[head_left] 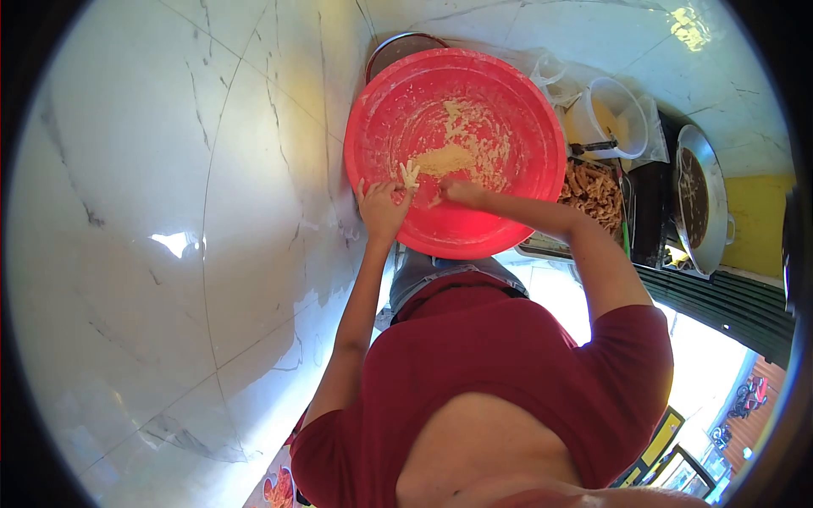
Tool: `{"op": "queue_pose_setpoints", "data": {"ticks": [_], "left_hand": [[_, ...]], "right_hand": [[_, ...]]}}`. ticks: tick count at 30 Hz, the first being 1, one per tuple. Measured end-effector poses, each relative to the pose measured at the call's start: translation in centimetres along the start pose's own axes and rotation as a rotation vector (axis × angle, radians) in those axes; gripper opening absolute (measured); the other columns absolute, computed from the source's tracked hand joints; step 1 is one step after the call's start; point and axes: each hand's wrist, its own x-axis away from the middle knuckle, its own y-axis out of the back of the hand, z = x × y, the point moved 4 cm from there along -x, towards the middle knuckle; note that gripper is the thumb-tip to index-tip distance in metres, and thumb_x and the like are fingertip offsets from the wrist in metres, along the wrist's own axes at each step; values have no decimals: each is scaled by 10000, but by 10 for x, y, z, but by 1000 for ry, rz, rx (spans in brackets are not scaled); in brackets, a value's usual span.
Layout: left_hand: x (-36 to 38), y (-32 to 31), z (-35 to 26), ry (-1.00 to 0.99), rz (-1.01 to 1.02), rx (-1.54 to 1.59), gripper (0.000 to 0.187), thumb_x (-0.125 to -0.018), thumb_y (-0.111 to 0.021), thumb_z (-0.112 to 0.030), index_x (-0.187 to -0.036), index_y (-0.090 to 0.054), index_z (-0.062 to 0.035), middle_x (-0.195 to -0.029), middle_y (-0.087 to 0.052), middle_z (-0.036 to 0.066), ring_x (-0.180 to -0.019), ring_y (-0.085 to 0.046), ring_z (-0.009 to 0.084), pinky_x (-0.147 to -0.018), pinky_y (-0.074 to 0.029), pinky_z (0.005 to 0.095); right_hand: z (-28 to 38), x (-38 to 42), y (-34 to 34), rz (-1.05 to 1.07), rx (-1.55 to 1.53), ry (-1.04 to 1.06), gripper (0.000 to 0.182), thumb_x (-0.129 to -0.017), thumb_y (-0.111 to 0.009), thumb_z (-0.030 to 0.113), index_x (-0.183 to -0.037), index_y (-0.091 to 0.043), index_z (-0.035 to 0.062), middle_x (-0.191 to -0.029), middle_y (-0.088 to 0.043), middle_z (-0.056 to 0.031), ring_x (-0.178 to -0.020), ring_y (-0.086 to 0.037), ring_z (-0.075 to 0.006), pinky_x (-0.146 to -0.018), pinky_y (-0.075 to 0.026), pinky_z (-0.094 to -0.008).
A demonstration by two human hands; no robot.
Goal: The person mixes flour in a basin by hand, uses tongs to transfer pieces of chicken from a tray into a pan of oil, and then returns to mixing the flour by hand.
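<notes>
A wide red plastic basin [474, 230] stands in front of my body. Inside it lies a heap of pale, crumbly flour [446, 160], with more smeared over the bottom and sides. At the basin's near left, my left hand [384, 205] has its fingers bent around the lower end of a pale, flour-coated piece with finger-like prongs [410, 174]. My right hand [462, 194] is over the near part of the basin, just below the flour. Its fingers are curled together, and whatever they may hold is hidden.
Right of the basin sits a tray of brown fried pieces [593, 193]. Behind that is a white plastic tub [625, 110] with yellowish contents. A large metal pan [718, 212] of dark liquid stands farther right. A marbled tile wall [246, 203] rises close on the left.
</notes>
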Motion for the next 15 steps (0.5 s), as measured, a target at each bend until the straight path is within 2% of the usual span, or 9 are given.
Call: {"op": "queue_pose_setpoints", "data": {"ticks": [5,8,11,14,15], "left_hand": [[1,-5,1,7,71,-14,252,-766,-619,-338,-800,-633,-90,-824,-643,79,-865,-584,201,-1019,-218,406],[-2,-14,0,-27,90,10,194,-795,-603,-239,-856,-600,-54,-827,-639,105,-847,-596,240,-943,-330,392],[-15,-47,10,171,203,485,122,-797,-577,-121,-884,-588,-36,-835,-626,149,-834,-596,288,-802,-435,380],[-41,-90,29,192,214,396,137,-786,-600,-79,-893,-567,0,-802,-625,164,-765,-611,314,-635,-466,365],[-50,-95,34,237,195,333,144,-788,-598,-86,-905,-572,-6,-807,-626,170,-766,-613,314,-641,-467,375]], "right_hand": [[-32,-39,20,-175,204,-63,141,-766,-545,85,-843,-621,-6,-854,-566,-134,-871,-555,-292,-725,-471,-349],[-29,-32,35,-260,-37,-185,124,-735,-608,87,-801,-645,-11,-778,-608,-127,-769,-597,-238,-656,-471,-320],[-33,-9,70,-527,-480,-458,115,-718,-649,94,-774,-660,-5,-679,-624,-123,-630,-602,-174,-590,-459,-299],[-52,19,92,-852,-542,-610,90,-686,-622,71,-704,-639,-15,-577,-578,-124,-539,-568,-148,-534,-432,-319],[-60,28,89,-823,-522,-703,90,-682,-622,73,-689,-633,-16,-572,-576,-125,-536,-569,-153,-529,-432,-321]]}}
